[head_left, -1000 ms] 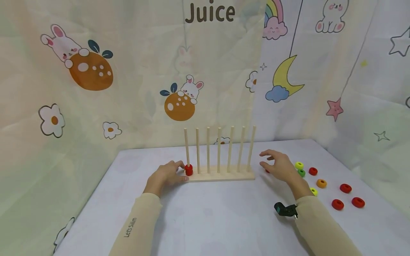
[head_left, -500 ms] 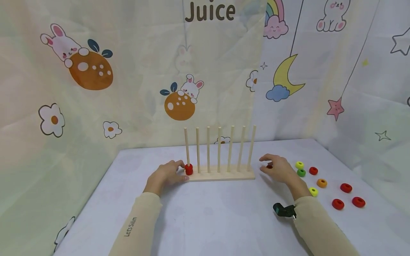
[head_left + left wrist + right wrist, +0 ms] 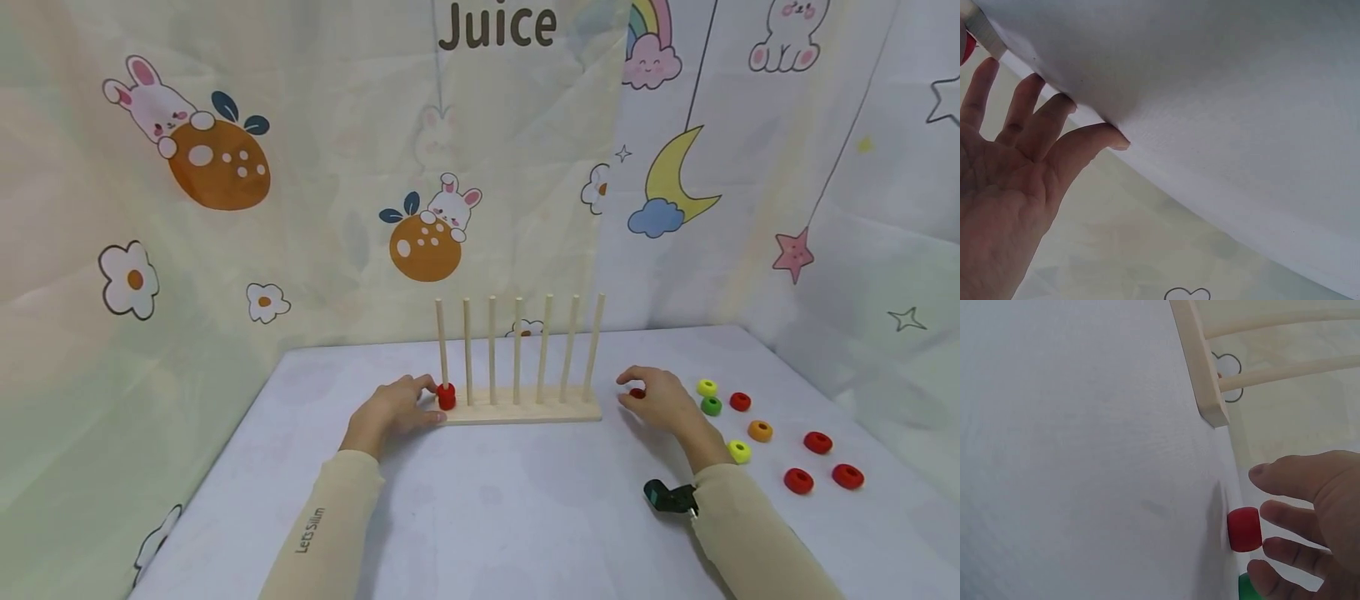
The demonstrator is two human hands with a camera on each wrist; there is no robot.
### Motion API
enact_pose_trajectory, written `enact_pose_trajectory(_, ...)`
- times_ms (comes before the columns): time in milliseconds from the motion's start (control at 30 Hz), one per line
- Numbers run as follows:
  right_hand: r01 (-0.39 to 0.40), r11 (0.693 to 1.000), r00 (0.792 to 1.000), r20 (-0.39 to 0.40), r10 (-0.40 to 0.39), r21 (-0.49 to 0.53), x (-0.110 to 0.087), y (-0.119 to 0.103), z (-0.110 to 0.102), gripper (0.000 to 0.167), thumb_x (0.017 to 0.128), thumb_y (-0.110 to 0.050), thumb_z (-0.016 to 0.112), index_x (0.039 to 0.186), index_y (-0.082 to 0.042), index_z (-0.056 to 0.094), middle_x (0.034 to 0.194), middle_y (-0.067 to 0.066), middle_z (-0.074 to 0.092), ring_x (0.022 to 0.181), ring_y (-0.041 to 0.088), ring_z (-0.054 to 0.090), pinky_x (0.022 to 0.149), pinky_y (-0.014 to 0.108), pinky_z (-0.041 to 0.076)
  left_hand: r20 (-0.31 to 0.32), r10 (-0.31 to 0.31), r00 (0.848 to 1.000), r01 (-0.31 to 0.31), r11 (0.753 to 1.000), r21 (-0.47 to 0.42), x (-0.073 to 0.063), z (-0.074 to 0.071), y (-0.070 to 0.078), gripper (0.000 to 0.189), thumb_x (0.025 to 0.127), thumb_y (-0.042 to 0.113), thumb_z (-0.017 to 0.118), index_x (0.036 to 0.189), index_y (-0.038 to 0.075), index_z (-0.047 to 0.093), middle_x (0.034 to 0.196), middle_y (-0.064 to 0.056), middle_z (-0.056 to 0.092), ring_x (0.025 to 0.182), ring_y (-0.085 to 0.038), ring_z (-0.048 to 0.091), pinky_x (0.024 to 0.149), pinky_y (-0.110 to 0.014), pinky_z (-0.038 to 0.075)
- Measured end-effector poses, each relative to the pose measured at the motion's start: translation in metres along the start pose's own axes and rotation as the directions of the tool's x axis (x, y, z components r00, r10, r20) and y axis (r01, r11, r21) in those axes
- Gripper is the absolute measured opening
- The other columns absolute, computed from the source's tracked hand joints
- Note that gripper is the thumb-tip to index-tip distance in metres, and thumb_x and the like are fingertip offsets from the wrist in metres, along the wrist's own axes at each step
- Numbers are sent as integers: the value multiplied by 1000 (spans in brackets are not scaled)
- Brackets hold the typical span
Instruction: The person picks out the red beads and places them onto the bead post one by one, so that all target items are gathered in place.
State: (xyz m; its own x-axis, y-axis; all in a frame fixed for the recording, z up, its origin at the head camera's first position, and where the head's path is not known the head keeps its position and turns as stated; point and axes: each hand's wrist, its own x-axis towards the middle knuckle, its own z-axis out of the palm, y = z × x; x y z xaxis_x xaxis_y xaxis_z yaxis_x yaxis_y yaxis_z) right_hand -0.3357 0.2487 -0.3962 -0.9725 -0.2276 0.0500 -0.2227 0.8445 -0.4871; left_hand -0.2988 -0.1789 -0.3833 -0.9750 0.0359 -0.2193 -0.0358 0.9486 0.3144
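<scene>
A wooden peg stand [image 3: 525, 412] with several upright pegs stands in the head view; its leftmost peg carries a stack of red beads [image 3: 446, 397]. My left hand [image 3: 392, 412] holds the stand's left end, thumb at the front edge and index finger by the beads. In the left wrist view the other fingers of the left hand [image 3: 1022, 144] reach down beside the table surface. Right of the stand is my right hand [image 3: 662, 402], thumb and fingers apart around a loose red bead [image 3: 637, 392]. The right wrist view has that red bead [image 3: 1244, 529] close to the fingertips; contact is unclear.
Loose beads lie right of the right hand: yellow [image 3: 707, 387], green [image 3: 711, 406], orange [image 3: 761, 431] and several red, including one near the right edge [image 3: 848, 476]. A patterned curtain [image 3: 337, 208] hangs behind the white table [image 3: 487, 517].
My right hand has come down slightly, and the red bead shows more plainly between thumb and fingers. The left hand stays at the stand. The head view has shifted a little.
</scene>
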Motion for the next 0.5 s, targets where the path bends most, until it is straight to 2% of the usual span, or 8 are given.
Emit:
enact_pose_trajectory(133, -56, 998, 998, 23, 56, 21, -1, 0, 2, 36, 97, -19, 67, 130, -6, 64, 136, 25, 59, 118, 43, 54, 102, 62, 48, -7, 13, 1000, -12, 1000, 10, 0, 0, 0, 57, 88, 46, 79, 139, 30, 57, 132, -9, 59, 122, -40, 57, 97, -66, 49)
enact_pose_trajectory(233, -90, 995, 995, 53, 88, 35, -3, 0, 3, 36, 98, -17, 66, 132, -6, 62, 133, 24, 59, 115, 41, 54, 100, 60, 51, -10, 24, 1000, -24, 1000, 16, 0, 0, 1, 57, 88, 46, 79, 139, 29, 58, 131, -9, 59, 121, -40, 57, 97, -65, 49)
enact_pose_trajectory(500, -50, 998, 996, 71, 47, 34, -5, -1, 3, 32, 97, -5, 63, 129, -3, 64, 127, 23, 62, 113, 40, 54, 101, 61, 50, -12, 19, 1000, -19, 1000, 10, -1, 0, 1, 56, 88, 46, 79, 138, 29, 58, 131, -8, 59, 121, -40, 57, 97, -65, 49)
